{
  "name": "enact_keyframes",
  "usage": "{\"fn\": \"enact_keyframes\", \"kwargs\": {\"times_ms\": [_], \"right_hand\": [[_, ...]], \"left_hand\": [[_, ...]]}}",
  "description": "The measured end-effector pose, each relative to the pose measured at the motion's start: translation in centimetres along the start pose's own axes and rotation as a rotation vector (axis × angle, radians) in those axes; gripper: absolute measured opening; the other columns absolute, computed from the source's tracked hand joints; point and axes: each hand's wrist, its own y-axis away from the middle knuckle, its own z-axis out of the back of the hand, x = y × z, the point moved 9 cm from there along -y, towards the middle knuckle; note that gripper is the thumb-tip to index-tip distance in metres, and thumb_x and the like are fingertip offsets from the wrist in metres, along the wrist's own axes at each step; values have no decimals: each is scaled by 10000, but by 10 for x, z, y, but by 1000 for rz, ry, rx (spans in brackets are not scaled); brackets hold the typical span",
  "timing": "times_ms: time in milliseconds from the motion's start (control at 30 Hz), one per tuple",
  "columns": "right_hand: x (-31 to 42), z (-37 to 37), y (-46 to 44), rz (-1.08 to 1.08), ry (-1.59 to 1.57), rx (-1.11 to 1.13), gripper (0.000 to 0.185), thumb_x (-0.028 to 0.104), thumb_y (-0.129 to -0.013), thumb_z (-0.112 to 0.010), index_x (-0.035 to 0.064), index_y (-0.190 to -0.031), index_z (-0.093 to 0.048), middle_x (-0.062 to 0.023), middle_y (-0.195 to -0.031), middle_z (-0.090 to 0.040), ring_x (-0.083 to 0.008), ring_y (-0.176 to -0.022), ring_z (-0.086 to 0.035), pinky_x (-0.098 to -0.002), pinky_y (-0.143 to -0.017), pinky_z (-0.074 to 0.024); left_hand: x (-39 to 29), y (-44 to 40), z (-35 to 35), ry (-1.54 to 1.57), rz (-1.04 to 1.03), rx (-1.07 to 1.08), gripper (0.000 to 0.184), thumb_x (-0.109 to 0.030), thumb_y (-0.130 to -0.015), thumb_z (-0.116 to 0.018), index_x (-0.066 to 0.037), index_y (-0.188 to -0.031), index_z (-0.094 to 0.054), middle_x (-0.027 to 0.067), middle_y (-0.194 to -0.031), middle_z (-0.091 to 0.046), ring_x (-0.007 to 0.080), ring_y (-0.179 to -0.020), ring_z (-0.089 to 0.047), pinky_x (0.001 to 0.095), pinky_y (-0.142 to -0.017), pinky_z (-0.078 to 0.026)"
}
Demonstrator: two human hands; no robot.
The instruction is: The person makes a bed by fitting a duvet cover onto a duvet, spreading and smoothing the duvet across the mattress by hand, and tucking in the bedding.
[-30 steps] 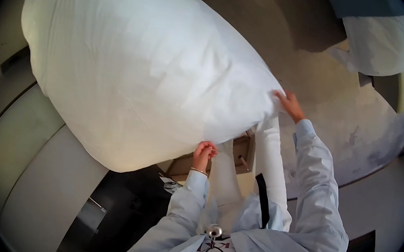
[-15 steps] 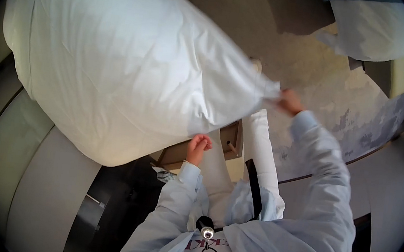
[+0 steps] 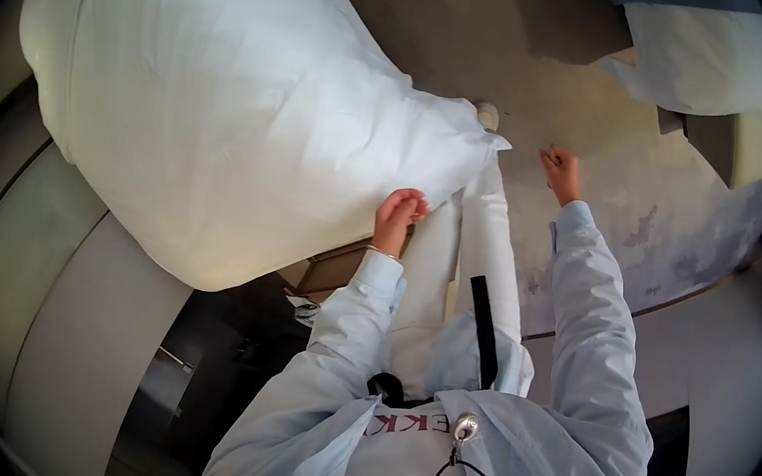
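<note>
Bedding [image 3: 253, 120], white and broad, fills the upper left of the head view, its pointed corner [image 3: 499, 143] reaching over the trousered legs [image 3: 491, 241]. The left hand [image 3: 401, 210] is curled at its lower edge, grip impossible to tell. The right hand [image 3: 560, 172], fingers drawn together, hovers apart from the corner, above the floor [image 3: 615, 161].

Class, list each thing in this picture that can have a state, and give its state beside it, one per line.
Cover: spread out, creased, near corner free of the right hand
Left hand: fingers curled, at the cover; grip unclear
Right hand: fingers curled, apart from the cover
Jacket: worn, open in front
Shoe: partly hidden
</note>
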Motion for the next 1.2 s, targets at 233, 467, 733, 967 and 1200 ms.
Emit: {"fn": "enact_keyframes", "kwargs": {"times_ms": [233,467,733,967,1200], "right_hand": [[119,1,52,220,36,-8,344,107,-729,-589,38,-539,-311,-40,-449,-291,-105,-420,-282,-274,-375,-273],[111,14,78,-197,-680,-279,266,157,-753,-552,119,-563,-370,-3,-450,-374,-100,-371,-391,-237,-338,-339],[209,-44,69,-415,-603,31,202,146,-750,-562,136,-632,-398,19,-477,-363,-88,-366,-373,-235,-363,-373],[251,78,-113,-95,-323,69,223,134,-770,-547,139,-624,-378,33,-489,-350,-72,-363,-325,-224,-365,-339],[419,-10,-139,-48,-77,167,204,198,-771,-570,138,-665,-405,30,-538,-361,-70,-398,-329,-234,-392,-347]], "left_hand": [[-124,35,41,-674,-658,-249,374,-14,-740,-504,-57,-1108,-457,87,-1115,-502,223,-1051,-456,332,-870,-345],[-176,53,108,-864,-284,-1200,681,-266,-722,-583,-16,-1247,-230,244,-1333,-75,377,-1227,-123,484,-971,-160],[-62,-18,-6,90,-360,-278,100,-56,-733,-540,-15,-813,-583,58,-792,-608,122,-752,-562,255,-683,-453],[-173,-50,-18,477,-101,-258,174,-156,-804,-483,-58,-944,-514,90,-937,-588,177,-779,-586,289,-639,-464],[-251,-96,22,753,30,-207,300,-282,-801,-482,-94,-1033,-520,69,-984,-569,186,-872,-557,295,-756,-428]]}}
